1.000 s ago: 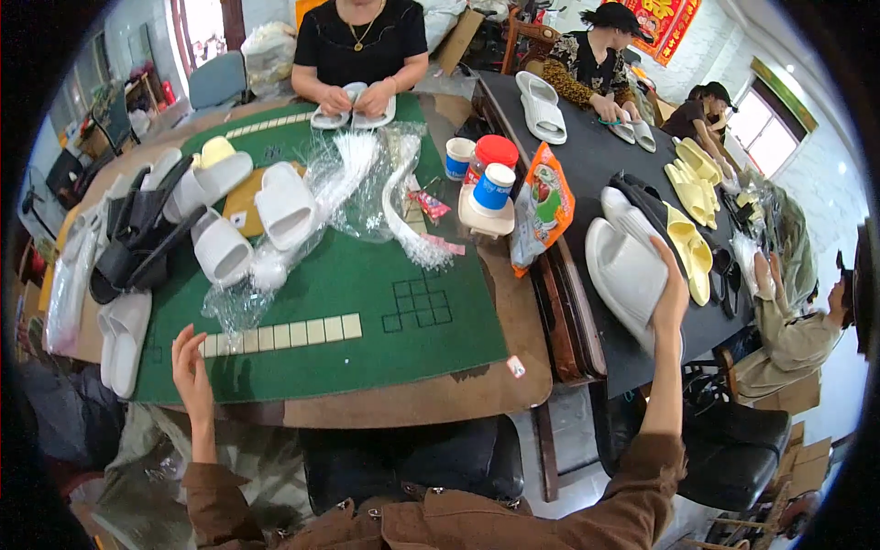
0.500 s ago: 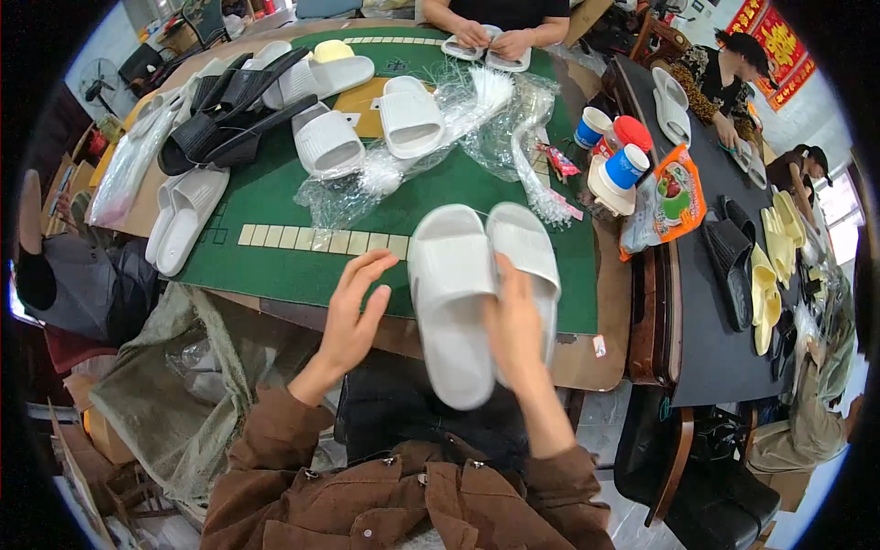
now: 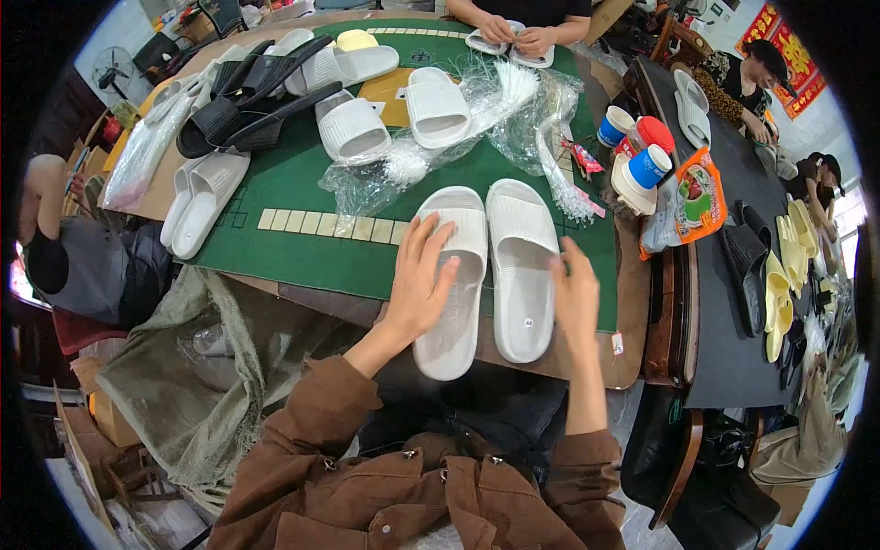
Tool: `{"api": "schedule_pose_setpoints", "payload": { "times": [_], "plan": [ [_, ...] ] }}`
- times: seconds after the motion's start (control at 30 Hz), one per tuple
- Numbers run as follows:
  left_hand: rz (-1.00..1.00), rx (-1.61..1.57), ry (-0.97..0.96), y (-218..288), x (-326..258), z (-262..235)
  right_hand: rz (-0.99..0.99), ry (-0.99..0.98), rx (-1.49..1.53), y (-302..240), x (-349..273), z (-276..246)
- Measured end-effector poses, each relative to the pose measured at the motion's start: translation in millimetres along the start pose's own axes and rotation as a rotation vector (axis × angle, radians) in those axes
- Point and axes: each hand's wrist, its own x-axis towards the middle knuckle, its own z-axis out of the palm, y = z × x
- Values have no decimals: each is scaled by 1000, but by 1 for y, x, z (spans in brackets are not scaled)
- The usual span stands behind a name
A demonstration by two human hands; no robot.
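Two white slide slippers lie side by side at the near edge of the green mat (image 3: 302, 165). My left hand (image 3: 420, 280) rests flat on the left slipper (image 3: 454, 302), fingers spread over its strap. My right hand (image 3: 576, 298) is beside the right slipper (image 3: 522, 266), touching its outer edge with fingers apart. Neither hand grips anything.
A row of beige tiles (image 3: 330, 225) lies left of the slippers. Clear plastic bags (image 3: 513, 110), more white and black slippers (image 3: 247, 101), and cups and a snack bag (image 3: 642, 170) fill the table. Another person's hands (image 3: 513, 35) work opposite. A sack (image 3: 202, 367) hangs at lower left.
The pair of white slippers, held up in both hands before, now lies flat on the mat. My hands have opened and rest on and beside them.
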Motion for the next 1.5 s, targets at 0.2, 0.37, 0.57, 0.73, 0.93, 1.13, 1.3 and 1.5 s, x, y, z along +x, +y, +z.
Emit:
{"api": "schedule_pose_setpoints", "payload": {
  "times": [0.2,0.37,0.57,0.73,0.93,1.13,1.3,1.5],
  "plan": [
    [28,-13,-2,2,-9,-5,-4,14,-91,-15,-50,0],
    [49,-9,-20,5,-12,-8,-123,7,-82,-11,-69,-20],
    [180,-22,-67,28,-13,-36,35,5,371,-72,-61,-55],
    [97,-776,-482,95,-41,-46,-71,-334,1096,-134,-79,-57],
    [-464,-1036,-1275,90,-49,-83,-56,12,1037,-116,-70,-68],
    [-217,-1363,-242,69,-51,-96,218,106,745,-57,-81,-81],
    [-276,-1688,-375,50,-57,-91,336,-29,704,-49,-98,-61],
    [-471,-550,-410,50,-55,-66,128,-266,449,-38,-90,-24]
  ]
}}
